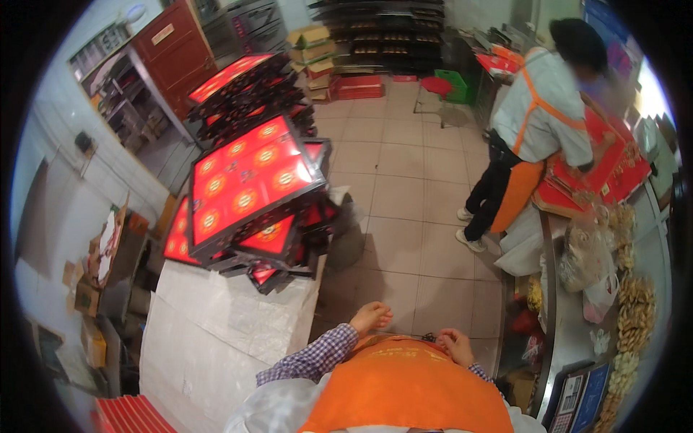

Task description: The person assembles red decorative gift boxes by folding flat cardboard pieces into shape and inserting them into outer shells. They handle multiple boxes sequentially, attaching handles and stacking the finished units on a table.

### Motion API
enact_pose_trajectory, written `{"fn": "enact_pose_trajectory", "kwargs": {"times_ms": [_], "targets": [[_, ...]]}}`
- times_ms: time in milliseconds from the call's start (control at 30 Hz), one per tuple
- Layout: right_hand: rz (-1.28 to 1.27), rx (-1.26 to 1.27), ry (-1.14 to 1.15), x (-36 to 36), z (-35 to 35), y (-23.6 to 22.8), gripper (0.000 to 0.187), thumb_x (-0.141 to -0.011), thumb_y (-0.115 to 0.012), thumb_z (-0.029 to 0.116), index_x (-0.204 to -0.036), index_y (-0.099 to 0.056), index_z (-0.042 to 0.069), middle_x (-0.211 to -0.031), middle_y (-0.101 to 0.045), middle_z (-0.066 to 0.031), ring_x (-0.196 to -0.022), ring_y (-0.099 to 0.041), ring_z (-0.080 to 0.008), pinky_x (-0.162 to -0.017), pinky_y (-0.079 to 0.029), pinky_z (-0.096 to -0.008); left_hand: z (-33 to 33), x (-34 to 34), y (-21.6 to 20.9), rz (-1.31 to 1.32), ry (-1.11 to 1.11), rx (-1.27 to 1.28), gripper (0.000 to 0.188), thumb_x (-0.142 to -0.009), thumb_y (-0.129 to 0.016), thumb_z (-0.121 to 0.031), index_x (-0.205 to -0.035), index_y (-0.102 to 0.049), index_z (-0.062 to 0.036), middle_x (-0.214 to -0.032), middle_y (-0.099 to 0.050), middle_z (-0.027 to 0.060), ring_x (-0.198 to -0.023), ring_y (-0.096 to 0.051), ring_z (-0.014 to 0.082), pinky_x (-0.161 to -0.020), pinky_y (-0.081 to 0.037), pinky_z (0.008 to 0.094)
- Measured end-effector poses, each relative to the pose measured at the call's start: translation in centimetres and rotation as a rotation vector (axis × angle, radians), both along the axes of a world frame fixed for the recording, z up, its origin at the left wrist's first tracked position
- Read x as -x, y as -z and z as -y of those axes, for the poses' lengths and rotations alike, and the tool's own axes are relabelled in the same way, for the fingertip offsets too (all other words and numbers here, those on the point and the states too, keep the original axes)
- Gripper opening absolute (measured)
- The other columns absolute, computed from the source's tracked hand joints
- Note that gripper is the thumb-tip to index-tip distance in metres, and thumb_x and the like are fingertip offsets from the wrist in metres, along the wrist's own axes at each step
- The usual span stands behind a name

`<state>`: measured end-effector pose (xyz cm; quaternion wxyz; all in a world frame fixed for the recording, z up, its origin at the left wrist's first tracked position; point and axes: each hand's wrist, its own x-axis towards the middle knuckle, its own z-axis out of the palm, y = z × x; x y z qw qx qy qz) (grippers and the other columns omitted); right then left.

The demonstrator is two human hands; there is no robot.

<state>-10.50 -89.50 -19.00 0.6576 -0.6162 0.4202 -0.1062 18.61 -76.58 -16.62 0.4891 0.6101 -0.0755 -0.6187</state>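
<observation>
My left hand is in front of the orange apron, its fingers curled in and nothing showing in them. Close to the apron's right side is my right hand, also with curled fingers; a small dark thing lies beside it at the apron's edge, and whether the hand holds anything is hidden. Ahead on the left, beyond my left hand, rises a stack of red gift boxes with black rims and round gold patterns. Its boxes sit askew on a table with a whitish cover. Neither hand touches them.
A second pile of red boxes stands behind the first. At right, a co-worker in an orange apron bends over red packaging on a counter. Bags line that counter. A red stool and a green crate stand farther back.
</observation>
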Motion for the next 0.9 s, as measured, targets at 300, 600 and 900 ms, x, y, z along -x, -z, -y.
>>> {"fn": "enact_pose_trajectory", "kwargs": {"times_ms": [300, 600, 900], "targets": [[0.018, -0.008, 0.382, 7.2, 15.0, -2.1, 0.028, -0.098, -0.052, 0.017, -0.119, -0.060, 0.000, -0.100, -0.066, -0.0062, -0.084, -0.061, -0.0129, -0.075, -0.051, -0.0265, 14.9, 6.1, -2.7, -0.175, 0.180, 0.152, 0.035, -0.100, -0.054, -0.023, -0.120, -0.052, 0.0050, -0.110, -0.063, 0.0133, -0.099, -0.062, 0.0213, -0.089, -0.052, 0.0330], [0.620, -0.275, 0.890, 3.7, 36.4, -6.0, 0.033, -0.100, -0.047, 0.011, -0.129, -0.050, -0.004, -0.124, -0.059, -0.0166, -0.111, -0.058, -0.0221, -0.095, -0.049, -0.0328, 24.0, 5.8, -3.9, -0.133, 0.293, -0.078, 0.035, -0.100, -0.052, -0.022, -0.122, -0.049, 0.0057, -0.108, -0.062, 0.0129, -0.100, -0.062, 0.0222, -0.089, -0.052, 0.0334], [0.801, -0.365, 1.142, -0.1, 58.1, -2.7, 0.050, -0.103, -0.040, 0.013, -0.148, -0.025, -0.005, -0.150, -0.034, -0.0226, -0.137, -0.038, -0.0312, -0.114, -0.031, -0.0405, 30.7, -1.2, -1.0, -0.157, 0.014, -0.055, 0.028, -0.099, -0.054, -0.019, -0.113, -0.055, 0.0044, -0.102, -0.064, 0.0134, -0.093, -0.064, 0.0234, -0.084, -0.054, 0.0358]]}}
